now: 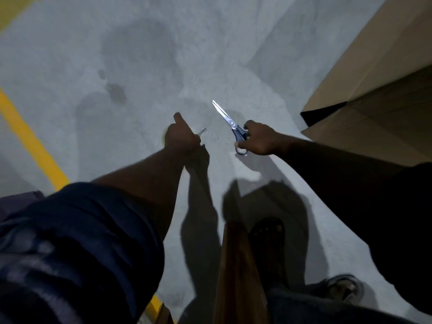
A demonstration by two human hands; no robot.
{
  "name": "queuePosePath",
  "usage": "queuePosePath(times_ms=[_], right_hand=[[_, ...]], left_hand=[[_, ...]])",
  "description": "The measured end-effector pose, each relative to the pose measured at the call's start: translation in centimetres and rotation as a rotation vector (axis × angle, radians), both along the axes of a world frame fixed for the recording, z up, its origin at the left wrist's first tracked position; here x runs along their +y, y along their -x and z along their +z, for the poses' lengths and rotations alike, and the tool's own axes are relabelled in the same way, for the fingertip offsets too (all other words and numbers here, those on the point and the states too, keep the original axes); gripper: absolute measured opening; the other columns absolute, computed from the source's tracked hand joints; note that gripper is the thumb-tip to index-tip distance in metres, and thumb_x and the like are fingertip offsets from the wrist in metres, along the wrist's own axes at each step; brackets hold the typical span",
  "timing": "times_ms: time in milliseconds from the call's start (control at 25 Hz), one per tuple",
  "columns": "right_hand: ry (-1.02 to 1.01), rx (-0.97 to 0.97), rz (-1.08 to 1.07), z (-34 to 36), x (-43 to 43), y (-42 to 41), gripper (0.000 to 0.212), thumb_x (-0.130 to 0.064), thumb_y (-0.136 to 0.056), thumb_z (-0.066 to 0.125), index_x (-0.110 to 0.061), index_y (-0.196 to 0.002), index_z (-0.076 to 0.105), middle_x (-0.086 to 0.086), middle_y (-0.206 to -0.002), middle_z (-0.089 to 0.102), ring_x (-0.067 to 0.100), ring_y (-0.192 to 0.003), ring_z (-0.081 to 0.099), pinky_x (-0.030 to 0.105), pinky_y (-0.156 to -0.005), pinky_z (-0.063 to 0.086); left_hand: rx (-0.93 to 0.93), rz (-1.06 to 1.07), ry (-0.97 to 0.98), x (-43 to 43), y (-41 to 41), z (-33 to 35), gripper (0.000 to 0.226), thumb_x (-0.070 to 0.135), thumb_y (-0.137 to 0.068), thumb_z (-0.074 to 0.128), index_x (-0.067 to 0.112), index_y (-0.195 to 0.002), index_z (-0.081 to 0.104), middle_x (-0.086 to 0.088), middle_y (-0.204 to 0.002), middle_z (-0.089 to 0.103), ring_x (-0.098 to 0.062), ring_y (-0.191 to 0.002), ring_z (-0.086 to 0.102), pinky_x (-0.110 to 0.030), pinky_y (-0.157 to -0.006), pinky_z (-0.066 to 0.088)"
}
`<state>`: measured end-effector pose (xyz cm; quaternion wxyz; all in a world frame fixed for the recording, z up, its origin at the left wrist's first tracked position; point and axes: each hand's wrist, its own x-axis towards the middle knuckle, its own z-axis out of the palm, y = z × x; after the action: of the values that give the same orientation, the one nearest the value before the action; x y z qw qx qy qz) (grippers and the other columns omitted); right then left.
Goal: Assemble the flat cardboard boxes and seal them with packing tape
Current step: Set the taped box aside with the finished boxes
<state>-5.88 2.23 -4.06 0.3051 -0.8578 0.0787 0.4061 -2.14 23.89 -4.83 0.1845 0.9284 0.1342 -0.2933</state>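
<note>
Centre-left: left hand (181, 135) is curled round what is judged packing tape (202, 131), mostly hidden | Centre: scissors (230, 123) are gripped at the handles by right hand (259, 139), blades closed | Right edge: cardboard box (374, 94) is stood well apart | Advice: tape is best drawn taut before cutting.

Looks like a warehouse or loading bay: a bare grey concrete floor (140, 54), stained and dusty, with a broad yellow painted lane line (30, 141) running across it. Well off to the right of that line, a big plain brown cardboard carton (374, 78) stands on the concrete.
</note>
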Motion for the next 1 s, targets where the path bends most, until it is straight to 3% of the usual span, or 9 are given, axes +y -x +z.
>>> queuePosePath(times_ms=[200,400,480,560,640,720,800,920,1000], right_hand=[[0.035,-0.107,0.019,9.0,-3.9,0.2,0.065,-0.046,-0.095,0.063,-0.007,-0.144,0.044,0.016,-0.147,0.048,0.031,-0.131,0.048,0.033,-0.099,0.039],[0.019,-0.236,-0.184,17.8,-10.6,7.9,0.055,-0.047,-0.093,0.065,-0.006,-0.130,0.058,0.014,-0.131,0.061,0.028,-0.115,0.059,0.033,-0.089,0.046],[-0.034,-0.210,-0.321,20.8,-13.8,12.8,0.049,-0.043,-0.094,0.066,0.000,-0.118,0.065,0.022,-0.118,0.065,0.038,-0.108,0.062,0.046,-0.089,0.052],[-0.090,-0.161,-0.564,22.9,-17.6,17.6,0.037,-0.043,-0.093,0.067,-0.010,-0.111,0.069,0.013,-0.112,0.069,0.031,-0.103,0.065,0.049,-0.092,0.052],[-0.164,-0.119,-1.054,24.4,-21.8,22.3,0.026,-0.032,-0.099,0.060,-0.012,-0.115,0.064,0.007,-0.122,0.063,0.022,-0.103,0.062,0.041,-0.092,0.053],[-0.224,-0.151,-1.514,25.7,-25.8,26.2,0.018,-0.018,-0.104,0.044,-0.011,-0.114,0.057,0.010,-0.125,0.056,0.025,-0.099,0.059,0.039,-0.086,0.053],[-0.198,-0.290,-1.809,27.3,-28.9,28.8,0.020,-0.013,-0.102,0.037,-0.014,-0.110,0.056,0.010,-0.111,0.053,0.026,-0.094,0.054,0.040,-0.086,0.055],[-0.209,-0.588,-1.993,29.4,-31.8,29.9,0.027,-0.030,-0.101,0.036,-0.020,-0.121,0.051,-0.003,-0.088,0.045,0.015,-0.076,0.047,0.034,-0.081,0.051],[-0.280,-0.683,-1.927,30.5,-32.7,28.9,0.040,-0.043,-0.104,0.035,-0.017,-0.130,0.049,-0.005,-0.097,0.055,0.011,-0.086,0.057,0.029,-0.082,0.049]], left_hand=[[-0.132,-0.094,0.158,-3.9,0.7,7.7,0.063,0.027,-0.091,0.068,0.005,-0.143,0.039,-0.018,-0.132,0.058,-0.032,-0.125,0.053,-0.034,-0.101,0.041],[-0.516,-0.180,0.573,-12.3,5.6,16.5,0.028,0.020,-0.093,0.062,0.011,-0.119,0.063,-0.003,-0.116,0.067,-0.014,-0.106,0.064,-0.031,-0.095,0.051],[-0.631,-0.183,0.738,-16.2,7.9,20.6,0.021,0.021,-0.095,0.060,0.015,-0.114,0.064,0.002,-0.112,0.068,-0.008,-0.103,0.064,-0.032,-0.089,0.055],[-0.704,-0.188,0.832,-19.6,9.3,24.2,0.021,0.023,-0.097,0.058,0.015,-0.116,0.063,0.002,-0.113,0.067,-0.006,-0.105,0.063,-0.027,-0.087,0.055],[-0.707,-0.203,0.846,-22.8,9.9,26.8,0.028,0.028,-0.098,0.058,0.013,-0.122,0.059,0.000,-0.119,0.064,-0.010,-0.109,0.061,-0.026,-0.092,0.053],[-0.634,-0.209,0.748,-25.6,9.8,28.5,0.043,0.036,-0.098,0.058,0.010,-0.133,0.052,-0.004,-0.131,0.059,-0.016,-0.120,0.056,-0.025,-0.099,0.046],[-0.533,-0.202,0.625,-28.0,9.6,29.4,0.056,0.042,-0.099,0.055,0.008,-0.142,0.044,-0.009,-0.141,0.053,-0.020,-0.128,0.051,-0.024,-0.100,0.038],[-0.454,-0.186,0.554,-30.5,9.6,29.8,0.058,0.046,-0.099,0.052,0.006,-0.140,0.044,-0.010,-0.141,0.053,-0.024,-0.128,0.052,-0.024,-0.095,0.039],[-0.422,-0.150,0.560,-31.5,9.3,29.8,0.061,0.050,-0.099,0.050,0.006,-0.140,0.044,-0.012,-0.142,0.052,-0.026,-0.128,0.052,-0.027,-0.098,0.041]])
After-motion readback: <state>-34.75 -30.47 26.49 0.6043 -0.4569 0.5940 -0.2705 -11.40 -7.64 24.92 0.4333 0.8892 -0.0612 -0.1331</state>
